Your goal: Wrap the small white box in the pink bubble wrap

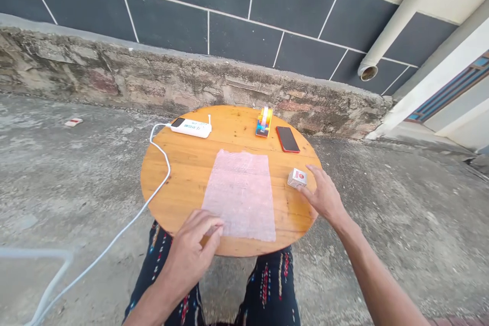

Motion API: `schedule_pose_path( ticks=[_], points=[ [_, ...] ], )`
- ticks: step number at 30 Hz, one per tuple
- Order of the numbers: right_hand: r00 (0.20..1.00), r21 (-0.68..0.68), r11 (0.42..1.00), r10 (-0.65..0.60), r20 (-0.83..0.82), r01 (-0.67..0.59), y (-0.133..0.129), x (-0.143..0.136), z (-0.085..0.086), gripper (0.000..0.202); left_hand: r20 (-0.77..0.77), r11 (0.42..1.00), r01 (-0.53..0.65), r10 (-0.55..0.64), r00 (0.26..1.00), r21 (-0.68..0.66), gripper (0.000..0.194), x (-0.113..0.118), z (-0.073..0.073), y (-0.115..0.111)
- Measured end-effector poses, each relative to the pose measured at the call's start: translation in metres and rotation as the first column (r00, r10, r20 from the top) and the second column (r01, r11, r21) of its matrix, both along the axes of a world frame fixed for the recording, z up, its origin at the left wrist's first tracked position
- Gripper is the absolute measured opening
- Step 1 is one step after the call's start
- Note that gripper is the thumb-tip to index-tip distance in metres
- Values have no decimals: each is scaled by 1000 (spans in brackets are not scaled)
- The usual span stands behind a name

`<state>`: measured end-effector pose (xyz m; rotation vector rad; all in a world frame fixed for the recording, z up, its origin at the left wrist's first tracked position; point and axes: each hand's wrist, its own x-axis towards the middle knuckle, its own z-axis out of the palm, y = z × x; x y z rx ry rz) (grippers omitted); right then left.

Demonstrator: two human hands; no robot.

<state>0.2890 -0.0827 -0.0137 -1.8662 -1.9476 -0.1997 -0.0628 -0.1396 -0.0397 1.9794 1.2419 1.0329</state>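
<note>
A pinkish, translucent sheet (242, 193) lies flat on the round wooden table (171, 163). My left hand (198, 237) is over the sheet's near left corner, its fingers curled and the thumb close to the index finger; whether the sheet is pinched there is too small to tell. At the table's right side, my right hand (323, 191) is spread beside a small white box (297, 178) with a red mark. Thumb and fingers stand apart around the box's right side, the thumb near its lower edge.
Toward the table's back are a yellow tape dispenser (264, 122), a red-edged phone (288, 139) and a white power bank (191, 128) with a white cable (133, 219) running off the left edge. A stone-based wall (153, 76) stands behind.
</note>
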Motion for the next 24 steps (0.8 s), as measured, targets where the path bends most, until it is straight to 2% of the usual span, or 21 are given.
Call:
schedule_pose_path(
  ticks=[3,5,8,12,14,17,20,24],
  points=[
    [999,-126,992,7,-50,-13,20,5,-11,56,-155,980,-9,41,987,201,17,-4,-12,16],
    [995,-171,985,-17,-94,1,23,2,-11,49,-213,970,-13,66,975,242,19,-6,-20,24],
    [975,-175,984,-17,-223,-23,14,-17,-2,46,-238,964,-33,98,966,263,19,-7,-30,29],
    [910,-135,949,222,-351,-284,2,-68,13,43,-252,958,-50,124,960,281,18,-7,-35,30],
    [877,-113,912,336,-345,-394,3,-95,16,43,-255,956,-59,135,957,286,18,-6,-34,30],
    [861,-118,881,407,-304,-458,14,-124,10,44,-254,954,-76,153,955,289,18,-5,-32,30],
    [863,-146,868,426,-273,-475,25,-137,0,47,-242,955,-91,162,957,282,19,-5,-32,30],
    [873,-186,860,435,-220,-475,31,-140,-8,47,-216,962,-93,151,965,257,19,-6,-32,30]
  ],
)
